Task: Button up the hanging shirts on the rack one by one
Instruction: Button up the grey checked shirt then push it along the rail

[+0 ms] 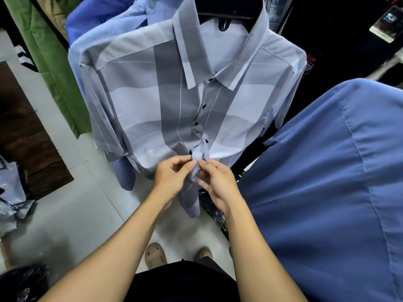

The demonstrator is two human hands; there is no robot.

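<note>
— Several shirts hang round me, but which one are you on?

— I am on the grey striped shirt (pixel 152 101), the big one filling the centre and upper middle of the frame on its hanger. A plain blue shirt (pixel 327 192) spreads across the right side, and a green garment (pixel 50 62) hangs at upper left.

— How does it feel to work?

— Judging by how it drapes and bunches, I reckon the cloth is thin, light and limp. It gives no resistance, so the placket (pixel 201 153) twists into a rope unless I keep both edges taut. Nothing here is fragile, though I expect the small buttons to be slippery.

— Where do you take hold?

— Right at the placket, low in the centre of the frame, just under the lowest dark button (pixel 206 141) that shows. My left hand (pixel 174 177) pinches the gathered fabric between thumb and fingertips. My right hand (pixel 218 182) pinches the opposite edge, thumb tips nearly touching.

— And the button itself?

— Four dark ones sit closed above my hands. The one I am working on is hidden in the folds, so I cannot tell whether it is through its hole.
</note>
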